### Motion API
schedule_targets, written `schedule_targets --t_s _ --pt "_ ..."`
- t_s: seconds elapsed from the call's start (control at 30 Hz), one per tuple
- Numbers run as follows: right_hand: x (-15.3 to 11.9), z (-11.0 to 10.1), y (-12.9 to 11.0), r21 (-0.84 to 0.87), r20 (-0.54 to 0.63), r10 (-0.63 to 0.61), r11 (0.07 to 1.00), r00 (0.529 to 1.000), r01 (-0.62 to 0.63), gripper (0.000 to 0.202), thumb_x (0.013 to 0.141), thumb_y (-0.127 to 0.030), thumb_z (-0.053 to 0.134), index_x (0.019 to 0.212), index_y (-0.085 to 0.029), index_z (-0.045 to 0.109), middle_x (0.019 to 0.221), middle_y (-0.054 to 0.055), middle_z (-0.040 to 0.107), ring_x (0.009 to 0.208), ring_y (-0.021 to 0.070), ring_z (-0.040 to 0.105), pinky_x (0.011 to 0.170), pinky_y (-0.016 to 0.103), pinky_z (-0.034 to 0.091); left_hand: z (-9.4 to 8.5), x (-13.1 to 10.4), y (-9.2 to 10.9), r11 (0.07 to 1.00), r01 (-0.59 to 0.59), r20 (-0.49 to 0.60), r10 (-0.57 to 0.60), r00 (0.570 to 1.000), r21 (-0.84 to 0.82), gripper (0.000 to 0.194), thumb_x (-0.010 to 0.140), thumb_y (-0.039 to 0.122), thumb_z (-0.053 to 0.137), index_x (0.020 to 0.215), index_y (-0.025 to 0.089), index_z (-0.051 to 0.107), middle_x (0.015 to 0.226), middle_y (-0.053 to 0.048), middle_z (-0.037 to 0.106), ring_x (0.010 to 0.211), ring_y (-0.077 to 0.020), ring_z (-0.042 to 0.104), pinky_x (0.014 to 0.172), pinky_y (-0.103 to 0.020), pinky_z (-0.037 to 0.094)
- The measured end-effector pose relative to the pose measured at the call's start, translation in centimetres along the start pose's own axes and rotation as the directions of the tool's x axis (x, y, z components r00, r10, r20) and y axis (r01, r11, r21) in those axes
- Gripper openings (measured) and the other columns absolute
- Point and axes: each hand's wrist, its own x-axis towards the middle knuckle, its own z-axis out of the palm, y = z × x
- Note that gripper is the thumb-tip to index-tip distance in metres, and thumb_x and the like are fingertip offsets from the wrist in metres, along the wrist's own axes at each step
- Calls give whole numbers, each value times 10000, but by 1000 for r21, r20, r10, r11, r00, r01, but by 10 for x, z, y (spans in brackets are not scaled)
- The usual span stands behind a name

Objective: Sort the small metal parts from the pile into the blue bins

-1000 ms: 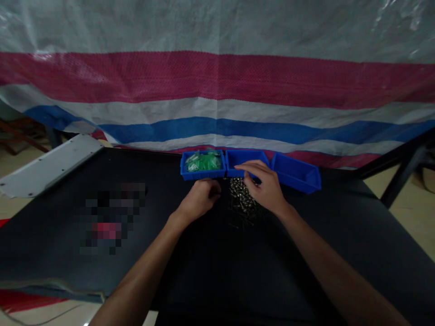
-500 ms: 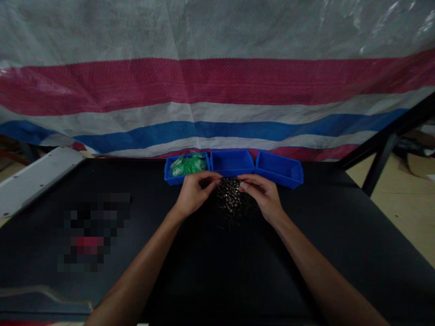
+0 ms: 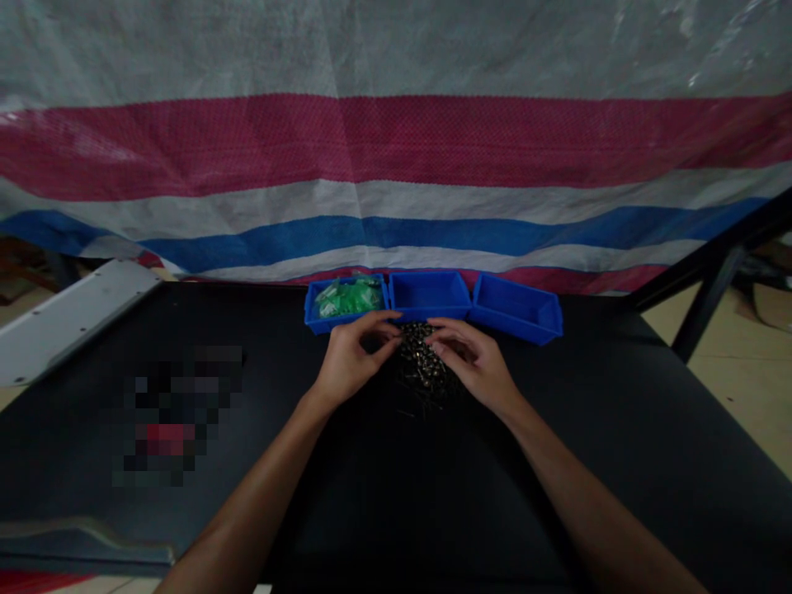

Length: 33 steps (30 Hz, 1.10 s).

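A heap of small metal pieces (image 3: 423, 361), with shiny rounded ends and some thin dark shafts like screws or pins, lies on the black table top. On its left side my left hand (image 3: 354, 356) has its thumb and index finger curved apart at the heap's edge. Opposite it, my right hand (image 3: 475, 360) reaches in from the right, thumb and index finger apart over the pieces. I see nothing held in either hand. Just behind the heap stands a blue bin (image 3: 429, 312), with nothing visible inside.
A second blue bin (image 3: 314, 323) at left holds green plastic bags (image 3: 350, 299). A third blue bin (image 3: 515, 328) stands angled at right. A white panel (image 3: 80, 318) lies at the table's left edge. A pixelated dark and red patch covers something at left. Striped sheeting (image 3: 371, 140) hangs behind.
The thumb and index finger of my left hand have spread a little. My right hand has shifted slightly toward the heap's middle. The whole view has moved slightly.
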Motion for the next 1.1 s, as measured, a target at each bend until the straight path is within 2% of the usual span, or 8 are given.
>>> schedule_targets --t_s 0.13,0.47,0.63,0.73,0.83,0.9,1.0,1.1 --pt "-3 8 0 -64 33 34 997 999 -32 304 843 -274 675 1144 -241 701 977 54 767 881 207 719 808 357 555 1 -2 5 998 -56 -1 56 998 34 408 831 165 682 1228 180 593 927 -30 760 795 -145 725 793 -282 607" --pt "-1 11 -4 67 44 96 993 994 -98 253 765 -270 747 1016 -255 773 984 50 782 901 226 742 854 394 590 5 -5 3 985 -167 35 165 986 40 462 832 146 679 1276 195 563 916 -17 750 760 -124 717 769 -261 619" --pt "0 7 -2 87 69 103 990 992 -109 151 752 -265 758 898 -261 796 882 40 788 816 224 749 815 404 601 4 -5 5 989 -142 116 136 984 44 454 824 166 699 1259 192 572 962 -26 736 791 -125 713 787 -259 608" --pt "3 8 1 165 -30 142 977 989 -135 159 721 -276 788 878 -252 795 854 40 787 798 230 751 829 422 603 -7 -3 6 974 -148 179 117 977 170 386 830 213 703 1201 182 602 966 -42 720 822 -154 696 809 -307 590" --pt "8 11 2 238 -210 143 967 967 -92 291 723 -265 794 1013 -252 770 1031 55 775 952 249 736 945 455 564 -22 -1 4 912 -142 270 35 962 385 243 835 243 684 1067 178 659 945 -57 687 787 -178 658 748 -333 560" --pt "10 12 1 260 -276 116 965 954 -42 423 737 -242 784 1154 -264 717 1207 62 716 1093 259 690 1023 468 518 -29 0 1 881 -119 335 -47 941 457 190 819 230 684 1000 173 677 917 -58 669 746 -178 635 691 -318 535" --pt "10 9 -1 264 -277 86 964 957 -10 486 757 -221 762 1230 -280 669 1326 60 647 1172 263 648 1061 467 489 -32 0 -6 876 -87 379 -114 918 475 132 814 160 654 943 164 684 909 -57 654 738 -171 618 674 -299 509" --pt "8 6 -1 240 -241 89 970 966 -30 404 776 -227 743 1175 -273 694 1276 66 676 1075 251 696 1020 457 517 -31 1 -11 887 -74 377 -118 919 456 119 824 90 603 884 160 677 880 -50 642 751 -164 609 683 -284 496"
